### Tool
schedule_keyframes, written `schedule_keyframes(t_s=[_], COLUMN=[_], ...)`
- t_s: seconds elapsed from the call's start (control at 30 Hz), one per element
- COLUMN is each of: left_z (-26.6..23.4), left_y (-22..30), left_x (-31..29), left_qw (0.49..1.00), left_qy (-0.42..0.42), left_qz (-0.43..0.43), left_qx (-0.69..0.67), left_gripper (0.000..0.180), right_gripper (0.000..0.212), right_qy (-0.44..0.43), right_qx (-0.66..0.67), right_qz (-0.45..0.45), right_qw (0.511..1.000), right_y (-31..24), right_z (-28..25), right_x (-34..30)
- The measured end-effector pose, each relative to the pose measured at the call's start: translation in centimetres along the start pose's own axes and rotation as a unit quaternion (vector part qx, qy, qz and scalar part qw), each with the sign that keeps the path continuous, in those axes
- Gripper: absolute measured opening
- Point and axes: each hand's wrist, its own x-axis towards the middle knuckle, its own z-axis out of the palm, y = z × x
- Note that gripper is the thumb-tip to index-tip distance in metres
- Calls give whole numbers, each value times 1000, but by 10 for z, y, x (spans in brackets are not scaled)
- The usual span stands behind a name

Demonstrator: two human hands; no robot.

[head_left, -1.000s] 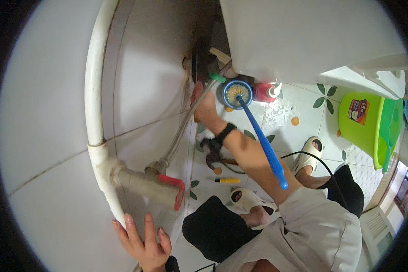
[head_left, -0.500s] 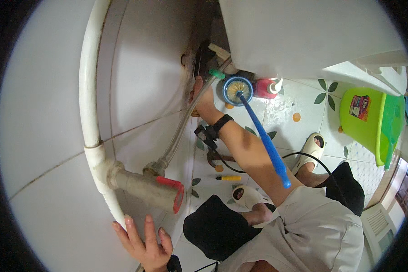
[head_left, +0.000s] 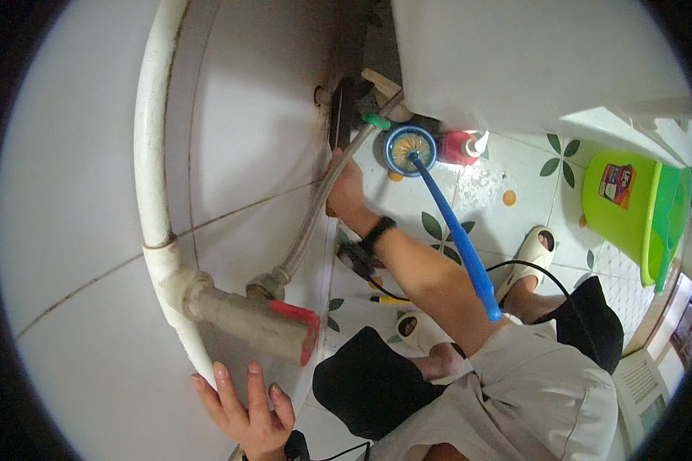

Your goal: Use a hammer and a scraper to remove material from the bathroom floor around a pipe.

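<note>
My right hand (head_left: 349,188) is closed around a long dark brown bar-like tool (head_left: 341,115), low down by the wall. The tool stands along the wall, its upper part reaching toward the dark corner behind the white fixture; its exact kind cannot be made out. A braided hose (head_left: 309,219) with a green clip (head_left: 377,121) passes close beside that hand. My left hand (head_left: 257,419) has its fingers spread at the lower end of the white pipe (head_left: 155,154), against the tiled wall. Above it sits a valve (head_left: 250,323) with a red handle (head_left: 304,326), joined to the hose.
A blue-handled brush (head_left: 457,238) stands in a blue round holder (head_left: 409,170). Beside it are a pink pump bottle (head_left: 460,147) and the white fixture (head_left: 515,69). A green bucket (head_left: 617,207) stands at right. A yellow-and-black tool (head_left: 390,300) lies on the floor (head_left: 484,219).
The brown tool has turned and now shows as a straight bar along the wall. My right hand has shifted slightly with it. My left hand stays in place; the view has moved a little.
</note>
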Motion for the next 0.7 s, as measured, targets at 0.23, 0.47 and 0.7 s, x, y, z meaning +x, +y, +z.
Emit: schedule_keyframes(t_s=[0.23, 0.47, 0.7], left_z=[-3, -3, -7], left_y=[-8, -7, -5], left_x=[-6, -7, -7], left_qw=[1000, 999, 1000], left_qy=[-11, -20, -4], left_qz=[-17, -23, -13], left_qx=[7, 11, 5], left_gripper=[44, 45, 45], right_gripper=[33, 41, 41], right_qy=[-130, -113, -75], right_qx=[-14, -2, -15], right_qz=[152, 114, 98], right_qw=[980, 987, 992], right_y=[-45, -36, -46], right_z=[0, 8, 8], right_x=[-13, -19, -8])
